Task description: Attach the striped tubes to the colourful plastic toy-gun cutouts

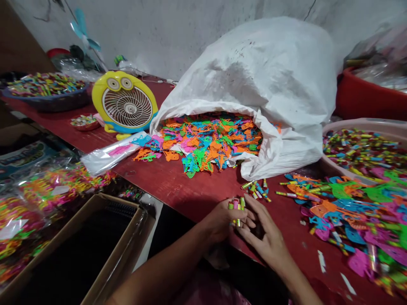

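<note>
Red worktop (178, 186), painted surface. 12 o'clock: white woven sack (244, 84) on its side, mouth spilling bright plastic cut-out shapes (206, 142). 10 o'clock: yellow cartoon-face fan (124, 101), dark basket (47, 95) of mixed pieces, small bowl (84, 123). 9 o'clock: clear plastic bag (108, 154). 1 o'clock: loose coloured tubes (256, 190). 3 o'clock: heap of shapes with tubes (349, 220), white paper scraps (346, 284).

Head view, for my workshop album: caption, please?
Left hand holds small multicoloured tubes above a red table, right hand beside it; a white woven sack spills bright plastic shapes.
</note>
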`<move>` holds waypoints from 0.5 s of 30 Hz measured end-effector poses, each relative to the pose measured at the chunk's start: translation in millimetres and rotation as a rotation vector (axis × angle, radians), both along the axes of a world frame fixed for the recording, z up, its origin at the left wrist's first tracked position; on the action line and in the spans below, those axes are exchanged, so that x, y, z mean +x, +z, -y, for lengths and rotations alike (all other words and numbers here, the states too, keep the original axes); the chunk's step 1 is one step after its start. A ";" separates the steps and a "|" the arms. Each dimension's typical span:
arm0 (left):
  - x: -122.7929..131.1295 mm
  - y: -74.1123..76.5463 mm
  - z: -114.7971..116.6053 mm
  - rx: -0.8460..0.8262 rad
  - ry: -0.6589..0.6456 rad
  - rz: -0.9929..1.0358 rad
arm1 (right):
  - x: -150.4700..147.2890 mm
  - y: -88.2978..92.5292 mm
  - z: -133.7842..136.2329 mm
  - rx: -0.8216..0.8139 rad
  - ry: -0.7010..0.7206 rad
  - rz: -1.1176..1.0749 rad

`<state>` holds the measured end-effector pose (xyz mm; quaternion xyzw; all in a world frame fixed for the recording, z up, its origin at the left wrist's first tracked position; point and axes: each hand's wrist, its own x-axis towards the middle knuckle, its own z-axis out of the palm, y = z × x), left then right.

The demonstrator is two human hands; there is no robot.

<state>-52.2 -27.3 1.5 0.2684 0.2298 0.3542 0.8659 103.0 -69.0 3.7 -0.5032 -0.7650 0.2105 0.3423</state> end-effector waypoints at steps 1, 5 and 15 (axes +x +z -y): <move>0.6 1.5 -0.2 -0.001 0.027 0.005 | 0.6 1.8 0.1 -0.004 0.004 -0.012; 3.4 3.0 -0.8 -0.039 0.073 0.039 | 3.7 8.1 -1.9 -0.096 -0.068 -0.123; 3.8 -2.2 0.4 0.037 0.031 0.037 | 6.6 12.7 -18.8 -0.064 -0.070 -0.177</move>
